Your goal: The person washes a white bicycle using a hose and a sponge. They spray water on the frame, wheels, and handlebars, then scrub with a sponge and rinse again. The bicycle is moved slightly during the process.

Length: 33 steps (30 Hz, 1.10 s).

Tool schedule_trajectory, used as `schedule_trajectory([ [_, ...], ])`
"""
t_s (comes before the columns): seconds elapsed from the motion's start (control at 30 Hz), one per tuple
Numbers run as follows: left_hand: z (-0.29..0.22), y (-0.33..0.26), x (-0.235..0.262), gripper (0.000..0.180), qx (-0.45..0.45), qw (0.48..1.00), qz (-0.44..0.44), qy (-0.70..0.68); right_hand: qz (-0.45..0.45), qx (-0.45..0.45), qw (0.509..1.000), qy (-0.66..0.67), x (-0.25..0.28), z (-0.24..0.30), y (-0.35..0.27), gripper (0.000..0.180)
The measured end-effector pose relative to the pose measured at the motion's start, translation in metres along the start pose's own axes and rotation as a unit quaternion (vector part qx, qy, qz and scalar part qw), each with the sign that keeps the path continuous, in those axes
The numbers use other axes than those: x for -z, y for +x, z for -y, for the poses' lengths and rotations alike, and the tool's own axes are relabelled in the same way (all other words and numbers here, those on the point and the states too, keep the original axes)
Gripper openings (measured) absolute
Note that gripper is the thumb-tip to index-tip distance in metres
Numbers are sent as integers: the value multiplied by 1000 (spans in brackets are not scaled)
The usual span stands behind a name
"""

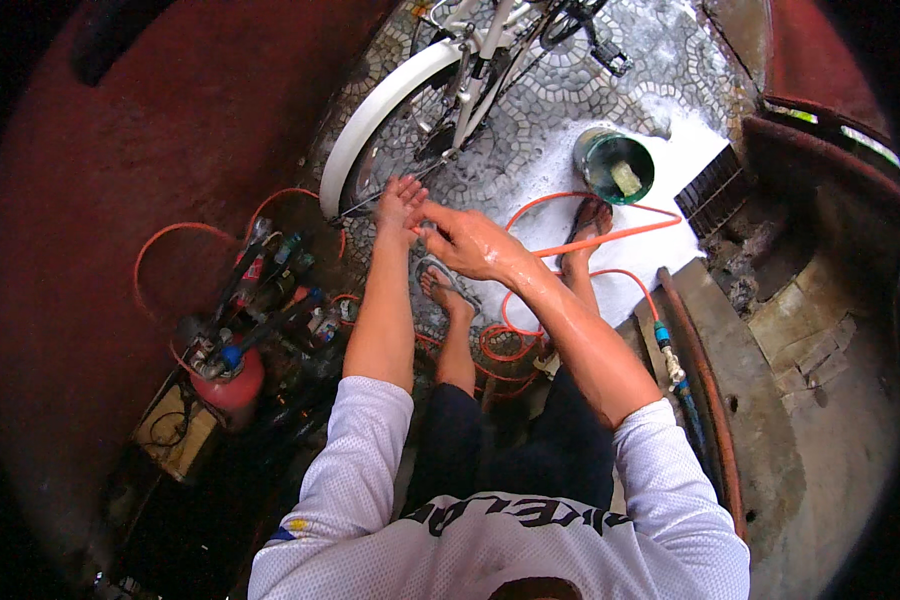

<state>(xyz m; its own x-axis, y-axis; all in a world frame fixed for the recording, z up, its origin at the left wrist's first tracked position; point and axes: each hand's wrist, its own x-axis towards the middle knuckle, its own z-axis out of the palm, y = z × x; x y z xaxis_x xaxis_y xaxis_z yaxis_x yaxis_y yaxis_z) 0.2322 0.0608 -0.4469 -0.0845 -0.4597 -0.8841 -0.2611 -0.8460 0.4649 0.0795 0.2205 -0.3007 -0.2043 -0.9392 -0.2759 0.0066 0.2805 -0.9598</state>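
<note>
Right hand (pixel 473 245), grip clamped on the orange hose (pixel 610 237); left hand (pixel 401 204) (fingers extended, grip apart) just beside the hose's end, near the white bicycle tyre (pixel 354 135).

Grey patterned paving (pixel 595 100) lies between a dark red surface (pixel 160 120) and, at right, a barred grate (pixel 715 195).

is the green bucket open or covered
Open: nothing covers the mouth of the green bucket, and a pale yellow block shows inside it.
</note>
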Motion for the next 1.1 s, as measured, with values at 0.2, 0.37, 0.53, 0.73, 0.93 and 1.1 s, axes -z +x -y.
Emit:
schedule_trajectory([
  [0.2, -7, -8, 59, 43, 18, 999, -18, -34, -59, -17, 998, -10, -5, 10, 13, 24],
  [0.37, -8, 5, 82, 52, -6, 995, -51, 81, 9, 8, 999, -48, -25, 10, 16, 23],
  [0.53, 6, 42, 89, 59, 34, 992, -111, 45, 43, -36, 995, -86, -37, 8, 18, 23],
  [0.73, 32, 116, 167, 66, -59, 988, -136, 35, 99, 17, 992, -81, -54, 5, 27, 25],
  [0.93, 31, 59, 107, 82, -97, 964, -180, 168, -22, -57, 995, -79, -42, 20, 26, 24],
  [1.1, 28, 55, 116, 83, -149, 951, -174, 206, 10, -41, 994, -104, -37, 18, 28, 24],
])
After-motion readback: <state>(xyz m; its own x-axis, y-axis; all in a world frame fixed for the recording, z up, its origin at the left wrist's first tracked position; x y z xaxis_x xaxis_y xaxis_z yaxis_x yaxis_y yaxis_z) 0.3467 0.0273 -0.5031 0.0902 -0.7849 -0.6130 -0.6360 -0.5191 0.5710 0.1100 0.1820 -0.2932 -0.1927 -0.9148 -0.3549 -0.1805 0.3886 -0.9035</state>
